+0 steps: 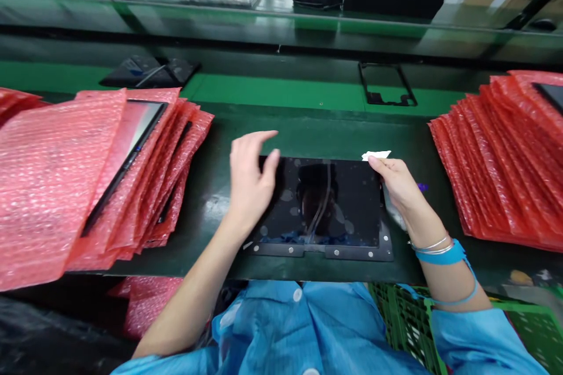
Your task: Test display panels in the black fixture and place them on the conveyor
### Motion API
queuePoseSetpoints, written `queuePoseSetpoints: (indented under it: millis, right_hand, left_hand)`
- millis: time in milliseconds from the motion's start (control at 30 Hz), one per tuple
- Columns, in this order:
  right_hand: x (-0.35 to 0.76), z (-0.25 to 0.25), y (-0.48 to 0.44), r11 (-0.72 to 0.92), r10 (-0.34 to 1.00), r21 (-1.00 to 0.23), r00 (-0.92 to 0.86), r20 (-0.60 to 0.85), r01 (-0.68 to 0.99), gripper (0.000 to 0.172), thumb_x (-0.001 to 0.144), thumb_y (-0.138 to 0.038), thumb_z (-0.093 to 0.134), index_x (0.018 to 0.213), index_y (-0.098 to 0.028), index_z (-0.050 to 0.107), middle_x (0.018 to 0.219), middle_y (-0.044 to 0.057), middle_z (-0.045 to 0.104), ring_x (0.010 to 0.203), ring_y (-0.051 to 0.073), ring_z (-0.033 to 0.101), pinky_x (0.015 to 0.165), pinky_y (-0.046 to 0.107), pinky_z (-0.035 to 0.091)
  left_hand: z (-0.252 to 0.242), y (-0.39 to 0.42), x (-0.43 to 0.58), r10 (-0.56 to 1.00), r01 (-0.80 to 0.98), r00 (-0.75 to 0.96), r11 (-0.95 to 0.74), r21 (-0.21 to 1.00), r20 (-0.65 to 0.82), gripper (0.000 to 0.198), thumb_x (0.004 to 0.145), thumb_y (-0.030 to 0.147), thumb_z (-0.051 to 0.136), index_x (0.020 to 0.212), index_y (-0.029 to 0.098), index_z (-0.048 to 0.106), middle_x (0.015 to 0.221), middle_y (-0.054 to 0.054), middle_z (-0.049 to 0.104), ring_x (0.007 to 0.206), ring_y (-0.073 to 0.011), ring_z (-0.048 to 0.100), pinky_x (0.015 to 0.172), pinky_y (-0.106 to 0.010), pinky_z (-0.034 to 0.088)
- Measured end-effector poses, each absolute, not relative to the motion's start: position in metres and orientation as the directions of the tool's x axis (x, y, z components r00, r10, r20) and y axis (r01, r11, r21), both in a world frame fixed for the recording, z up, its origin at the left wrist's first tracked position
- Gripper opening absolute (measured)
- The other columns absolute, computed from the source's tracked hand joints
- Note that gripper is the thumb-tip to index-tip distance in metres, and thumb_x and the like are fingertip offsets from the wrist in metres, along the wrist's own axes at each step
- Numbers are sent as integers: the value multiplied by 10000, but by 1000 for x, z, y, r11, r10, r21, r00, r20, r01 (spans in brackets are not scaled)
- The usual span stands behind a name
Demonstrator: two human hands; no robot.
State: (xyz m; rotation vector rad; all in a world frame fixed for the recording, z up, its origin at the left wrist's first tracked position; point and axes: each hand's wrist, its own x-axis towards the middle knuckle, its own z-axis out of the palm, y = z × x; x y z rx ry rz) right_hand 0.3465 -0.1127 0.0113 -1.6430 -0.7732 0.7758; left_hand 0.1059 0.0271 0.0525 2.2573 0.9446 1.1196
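Note:
A black display panel (pixel 325 205) lies flat on the dark green bench in front of me, its glossy face showing a reflection. Several round silver spots dot the dark strip along its near edge. My left hand (pixel 253 176) is at the panel's left edge, fingers curved and spread apart from the thumb, with nothing in it. At the upper right corner, my right hand (pixel 396 180) pinches a thin white wipe (pixel 376 155), and part of it pokes out past the thumb. A pale, crumpled piece shows under that hand; whether it belongs to the wipe I cannot tell.
Red bubble-wrap bags (pixel 101 181) with panels in them lean at the left. More red bags (pixel 505 164) stand in a row at the right. Behind are a black frame (pixel 387 85) and a dark panel (pixel 149 72), beneath a raised shelf (pixel 272 17). Green crates (pixel 404 316) sit below.

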Motion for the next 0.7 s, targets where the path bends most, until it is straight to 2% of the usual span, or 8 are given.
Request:
queuePoseSetpoints:
  millis: [67,133,200,267,333,433,500,700]
  right_hand:
    - [346,9,-111,-152,803,-986,590,-83,68,681,587,-859,730,554,-231,469,547,-11,437,584,171,470,538,291,401]
    - [346,9,-110,-132,799,-990,596,-77,49,668,600,-845,741,572,-229,483,572,-8,472,622,180,503,577,295,433]
    - [346,12,-111,-126,811,-991,579,-84,33,643,634,-835,731,617,-226,525,611,-1,524,651,188,533,604,298,459]
    - [346,18,-114,-139,839,-990,534,-109,18,614,669,-820,720,693,-222,584,648,7,570,653,191,556,600,298,474]
    - [344,26,-117,-172,876,-985,457,-152,3,577,661,-760,774,801,-216,641,656,7,596,632,191,573,583,296,485]
    - [339,35,-121,-238,921,-971,315,-229,-11,581,547,-573,924,926,-206,682,622,-17,605,582,187,588,586,296,507]
    - [336,39,-122,-266,933,-964,247,-263,-20,578,510,-500,953,926,-198,690,601,-23,609,557,185,596,586,296,515]
    - [328,41,-121,-251,934,-966,244,-260,-65,477,599,-532,905,812,-175,672,614,38,645,562,220,654,529,278,490]
  left_hand:
    - [49,37,93,879,355,313,-459,814,359,260,876,388,588,991,176,685,993,-80,714,960,-239,638,865,-347,478]
    - [44,42,88,944,245,316,-181,953,98,335,801,501,653,787,168,684,769,-61,696,735,-215,643,700,-313,494]
    - [42,42,90,934,91,347,60,994,-88,415,693,575,730,659,168,658,657,-52,677,602,-194,616,588,-289,479]
    - [43,41,94,937,-51,305,195,979,-170,419,612,558,798,652,159,675,655,-56,697,567,-185,623,556,-278,488]
    - [46,41,97,960,-145,204,223,964,-192,392,617,521,813,660,152,686,654,-53,707,570,-183,647,567,-274,515]
    - [50,46,94,983,-243,61,185,952,-176,355,712,489,766,669,145,686,649,-45,709,580,-180,671,583,-269,542]
    - [50,49,90,985,-283,29,170,944,-169,335,742,460,756,676,138,689,655,-44,713,579,-177,676,579,-266,547]
    - [51,51,85,987,-335,44,163,928,-157,397,728,504,800,640,151,641,604,-12,667,521,-145,620,516,-243,514]
